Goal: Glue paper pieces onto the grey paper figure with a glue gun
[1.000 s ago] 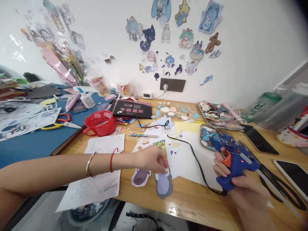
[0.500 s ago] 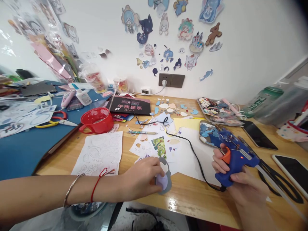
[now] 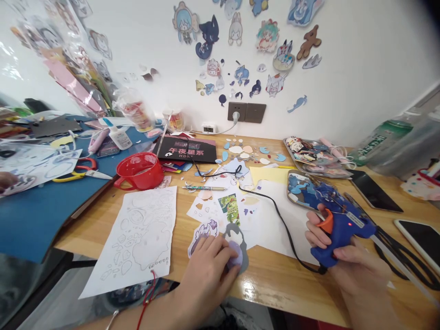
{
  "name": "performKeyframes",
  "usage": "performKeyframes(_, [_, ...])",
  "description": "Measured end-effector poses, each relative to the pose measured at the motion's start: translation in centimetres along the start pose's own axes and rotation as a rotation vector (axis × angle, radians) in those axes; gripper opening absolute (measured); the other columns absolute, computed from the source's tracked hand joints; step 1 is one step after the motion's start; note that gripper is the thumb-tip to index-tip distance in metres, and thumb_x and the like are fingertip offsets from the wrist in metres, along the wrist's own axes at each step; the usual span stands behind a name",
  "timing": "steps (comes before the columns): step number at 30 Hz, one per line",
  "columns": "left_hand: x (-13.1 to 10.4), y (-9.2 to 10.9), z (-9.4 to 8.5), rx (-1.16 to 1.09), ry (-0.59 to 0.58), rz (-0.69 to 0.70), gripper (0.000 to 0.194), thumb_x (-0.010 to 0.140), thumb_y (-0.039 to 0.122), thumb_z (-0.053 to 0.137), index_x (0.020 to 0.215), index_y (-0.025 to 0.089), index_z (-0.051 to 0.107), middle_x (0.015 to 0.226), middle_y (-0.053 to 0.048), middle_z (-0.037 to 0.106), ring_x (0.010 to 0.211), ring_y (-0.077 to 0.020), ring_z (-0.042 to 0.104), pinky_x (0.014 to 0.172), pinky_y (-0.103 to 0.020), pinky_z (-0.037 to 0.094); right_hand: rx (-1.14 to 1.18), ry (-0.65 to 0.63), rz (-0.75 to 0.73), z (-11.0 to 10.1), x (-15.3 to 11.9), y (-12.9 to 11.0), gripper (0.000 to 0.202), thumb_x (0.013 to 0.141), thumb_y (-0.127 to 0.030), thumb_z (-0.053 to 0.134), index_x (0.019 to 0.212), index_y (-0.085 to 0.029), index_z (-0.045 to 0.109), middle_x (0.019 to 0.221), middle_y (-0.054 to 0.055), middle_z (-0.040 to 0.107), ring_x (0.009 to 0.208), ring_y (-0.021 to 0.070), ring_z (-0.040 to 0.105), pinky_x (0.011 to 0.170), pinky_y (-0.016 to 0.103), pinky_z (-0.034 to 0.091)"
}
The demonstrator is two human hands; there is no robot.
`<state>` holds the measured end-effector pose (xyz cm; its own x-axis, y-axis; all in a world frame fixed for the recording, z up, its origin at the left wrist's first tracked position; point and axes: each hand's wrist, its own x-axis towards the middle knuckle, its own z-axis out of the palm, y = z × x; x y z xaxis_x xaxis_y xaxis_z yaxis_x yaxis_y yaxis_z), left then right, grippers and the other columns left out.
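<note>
My left hand [image 3: 211, 272] is at the table's front edge with its fingers curled together. Their tips press on a lilac paper piece [image 3: 235, 251] lying on a dark grey paper cutout [image 3: 244, 261]; the hand partly covers both. Just behind its knuckles lies a purple-and-white character drawing [image 3: 203, 230], also partly covered. On the right, my right hand [image 3: 354, 266] is wrapped round a blue glue gun [image 3: 338, 238]. Fingers rest by its orange trigger [image 3: 326, 222], and a small red light glows on the body. A clear glue stick [image 3: 395, 252] sticks out behind it.
The gun's black cord [image 3: 275, 208] crosses white sheets. A line-drawn sheet [image 3: 140, 233] and red mug [image 3: 139, 170] stand left. Black scissors [image 3: 395, 256], a phone [image 3: 421, 238] and a tray of blue scraps [image 3: 299, 185] lie right. Another person's hand [image 3: 7, 180] shows far left.
My left forearm has swung from the left side to the front, uncovering the line-drawn sheet and character drawing. Another person's hand has appeared at the left edge. My right hand keeps the glue gun.
</note>
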<state>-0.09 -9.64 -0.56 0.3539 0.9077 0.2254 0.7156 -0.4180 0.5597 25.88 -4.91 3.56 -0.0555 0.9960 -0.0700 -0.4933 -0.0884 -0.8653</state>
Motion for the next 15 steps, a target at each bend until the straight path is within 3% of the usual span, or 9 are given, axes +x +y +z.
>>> performKeyframes(9, [-1.7,0.6,1.9,0.027,0.275,-0.057,0.012,0.082,0.011,0.054,0.089,0.019,0.060,0.080,-0.005,0.059,0.072,-0.0211,0.049,0.064,-0.034,0.036,0.112,0.011,0.058,-0.3,0.1,0.2,0.061,0.049,-0.012,0.069,0.107,-0.028,0.057,0.082,0.001,0.048,0.057,0.0098,0.036,0.050,0.025,0.037])
performKeyframes(15, [-3.5,1.0,3.6,0.185,0.446,0.025,0.017,0.084,0.011,0.056,0.095,0.021,0.064,0.072,-0.002,0.062,0.064,-0.0172,0.048,0.060,-0.032,0.031,0.077,-0.009,0.062,-0.6,0.1,0.2,0.063,0.050,-0.014,0.069,0.109,-0.030,0.055,0.083,0.001,0.048,0.058,0.0107,0.037,0.050,0.026,0.038])
